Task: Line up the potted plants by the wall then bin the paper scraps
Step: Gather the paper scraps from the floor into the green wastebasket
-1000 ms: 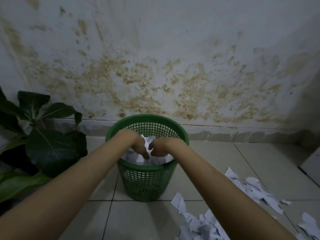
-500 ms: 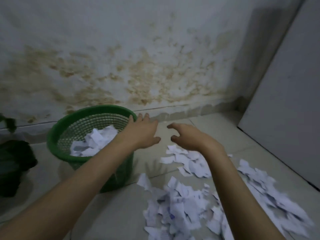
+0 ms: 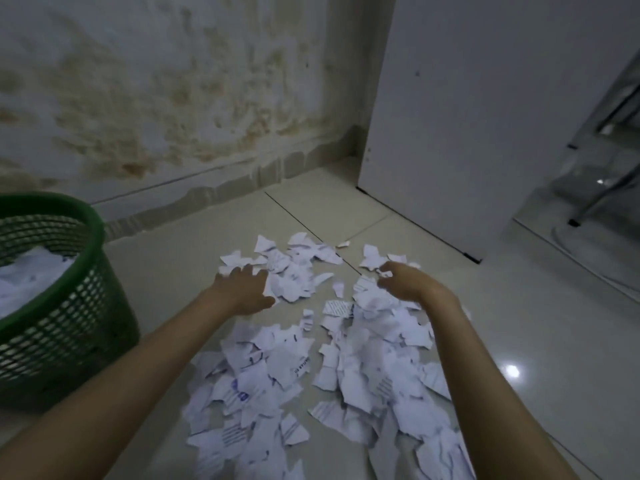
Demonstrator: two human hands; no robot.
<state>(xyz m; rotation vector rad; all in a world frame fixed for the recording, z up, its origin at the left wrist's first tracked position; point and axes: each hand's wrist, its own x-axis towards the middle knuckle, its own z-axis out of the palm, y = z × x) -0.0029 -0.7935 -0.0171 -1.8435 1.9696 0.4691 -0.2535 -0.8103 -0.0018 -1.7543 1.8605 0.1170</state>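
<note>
Both hands are out over the scattered paper. The left hand (image 3: 244, 289) lies palm down with fingers straight and spread, its fingertips at the edge of the far heap. The right hand (image 3: 407, 284) hovers with fingers loosely curled downward above the scraps; whether it already pinches one I cannot tell, since blur hides the fingertips.

Half a second ago the hands were higher and closer to the bin, just past its rim; now they have dropped to the paper scraps (image 3: 311, 368) and the view has swung to the right. A second ago both hands were inside the bin letting paper go, and a plant showed at 9 o'clock; it is out of view now.

The green mesh bin (image 3: 79, 306) stands at 9 o'clock from the hands, part filled with white paper (image 3: 24, 278) and cut off by the left edge of the view. The scraps spread across the tiled floor (image 3: 519, 323) from between the hands down to 6 o'clock, too many to count, in roughly two masses. One small scrap (image 3: 343, 243) lies alone at 12 o'clock. The stained wall (image 3: 173, 98) runs behind at 11 o'clock. A white panel (image 3: 485, 116) stands upright at 1 o'clock, and a metal-legged frame (image 3: 595, 174) at 3 o'clock. Counted: two hands, one bin, one panel.
</note>
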